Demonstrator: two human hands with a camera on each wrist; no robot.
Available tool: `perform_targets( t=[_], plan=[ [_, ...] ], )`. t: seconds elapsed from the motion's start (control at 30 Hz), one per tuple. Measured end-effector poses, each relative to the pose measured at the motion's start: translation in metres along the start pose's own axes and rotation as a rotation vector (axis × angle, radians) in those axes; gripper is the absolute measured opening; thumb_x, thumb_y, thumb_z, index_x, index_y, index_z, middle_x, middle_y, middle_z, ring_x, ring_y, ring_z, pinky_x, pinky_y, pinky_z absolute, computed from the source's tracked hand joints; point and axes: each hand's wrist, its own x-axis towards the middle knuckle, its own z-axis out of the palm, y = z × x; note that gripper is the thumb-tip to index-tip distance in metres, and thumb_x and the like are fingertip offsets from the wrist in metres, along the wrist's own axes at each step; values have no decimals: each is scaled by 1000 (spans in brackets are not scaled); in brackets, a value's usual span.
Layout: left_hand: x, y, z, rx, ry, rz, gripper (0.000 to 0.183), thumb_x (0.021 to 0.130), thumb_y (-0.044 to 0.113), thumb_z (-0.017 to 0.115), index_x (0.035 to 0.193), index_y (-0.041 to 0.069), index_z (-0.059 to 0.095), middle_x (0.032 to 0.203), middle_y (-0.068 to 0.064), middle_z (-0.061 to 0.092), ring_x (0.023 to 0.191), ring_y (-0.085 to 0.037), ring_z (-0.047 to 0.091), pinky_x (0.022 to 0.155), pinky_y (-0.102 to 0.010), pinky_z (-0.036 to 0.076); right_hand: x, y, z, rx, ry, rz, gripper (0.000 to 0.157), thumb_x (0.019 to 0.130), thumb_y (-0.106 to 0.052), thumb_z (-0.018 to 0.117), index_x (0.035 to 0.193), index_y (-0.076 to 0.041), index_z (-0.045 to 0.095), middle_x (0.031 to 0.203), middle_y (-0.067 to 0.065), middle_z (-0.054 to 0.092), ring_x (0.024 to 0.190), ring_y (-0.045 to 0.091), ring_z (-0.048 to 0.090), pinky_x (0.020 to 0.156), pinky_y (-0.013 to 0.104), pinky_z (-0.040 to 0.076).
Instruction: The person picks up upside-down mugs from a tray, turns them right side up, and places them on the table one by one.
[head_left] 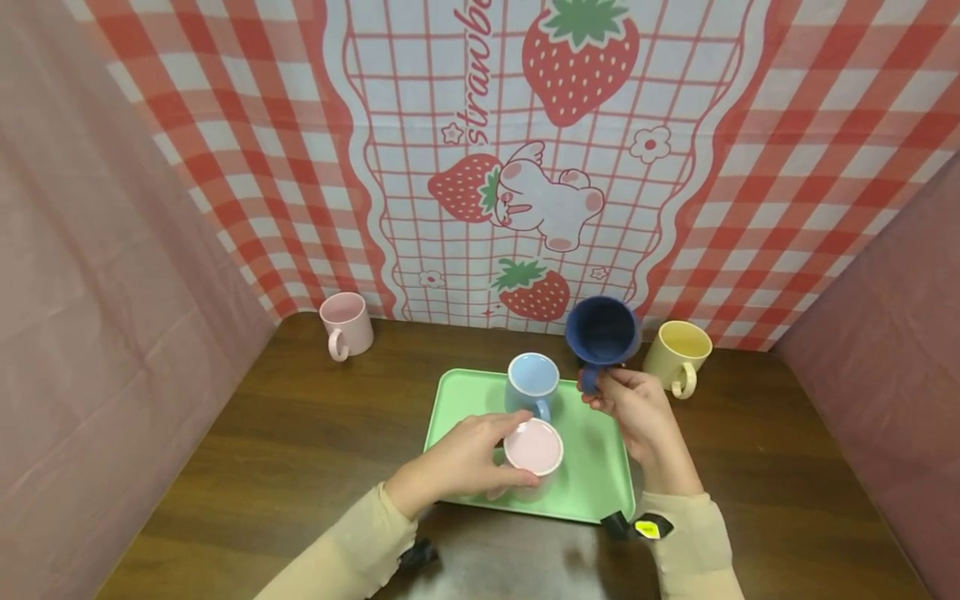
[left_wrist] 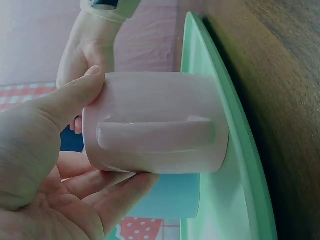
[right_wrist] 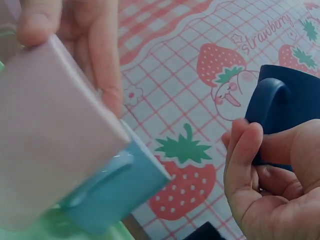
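A pink mug point(head_left: 533, 447) stands upright on the green tray point(head_left: 592, 467), and my left hand point(head_left: 468, 457) grips it around the upper sides. Its handle shows in the left wrist view, turned to the left side of the mug. By its handle, my right hand point(head_left: 637, 408) holds a dark blue mug point(right_wrist: 295, 100) near the tray's back right corner, raised above the table. Just behind the pink mug, a light blue mug point(head_left: 533, 377) sits on the tray with its handle toward me.
Another pink mug point(head_left: 347, 325) stands at the table's back left. At the back right, beside my right hand, is a yellow mug point(head_left: 677, 354). A strawberry-print cloth point(head_left: 540, 167) hangs behind the wooden table point(head_left: 300, 467), with pink cloth along both sides.
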Motion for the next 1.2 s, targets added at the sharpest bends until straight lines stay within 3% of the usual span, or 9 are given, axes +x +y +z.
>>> perform_targets(
  t=[0.13,0.2,0.5,0.8,1.07,1.2],
  plan=[
    [0,-1,1,-7,-5,-11,82,89,44,93,153,3,60,138,-10,73,121,-19,71,104,-37,57,-1,6,4,65,-15,41,33,109,1,56,90,-11,80,79,-2,77,73,6,73,72,20,60],
    [1,-1,1,-11,-9,-14,82,89,44,92,153,4,60,137,-9,74,120,-19,70,103,-37,57,-1,8,7,87,-27,57,35,109,2,56,88,-13,79,79,-1,77,73,6,73,73,20,61],
    [3,-1,4,-20,-5,-7,83,89,48,92,153,6,61,132,-5,76,114,-12,70,98,-33,58,-4,13,15,140,-73,90,24,110,2,53,106,2,76,86,1,77,79,6,72,77,18,60],
    [2,-4,2,-54,6,-7,83,87,46,94,152,5,62,126,-3,77,107,-11,71,93,-30,59,0,14,22,141,-113,120,24,112,0,51,114,14,70,88,1,76,79,5,71,77,18,59],
    [2,-3,-1,-66,7,2,82,87,44,94,150,2,63,128,-6,77,107,-14,72,92,-31,60,0,16,24,144,-127,130,25,112,0,50,105,5,73,87,1,75,79,5,70,77,17,59],
    [4,-2,-2,-58,2,4,84,87,45,94,151,1,62,130,-7,77,108,-15,72,92,-31,60,-1,15,23,132,-128,130,24,113,-1,49,109,9,71,88,1,75,80,5,70,78,18,59]
  ],
)
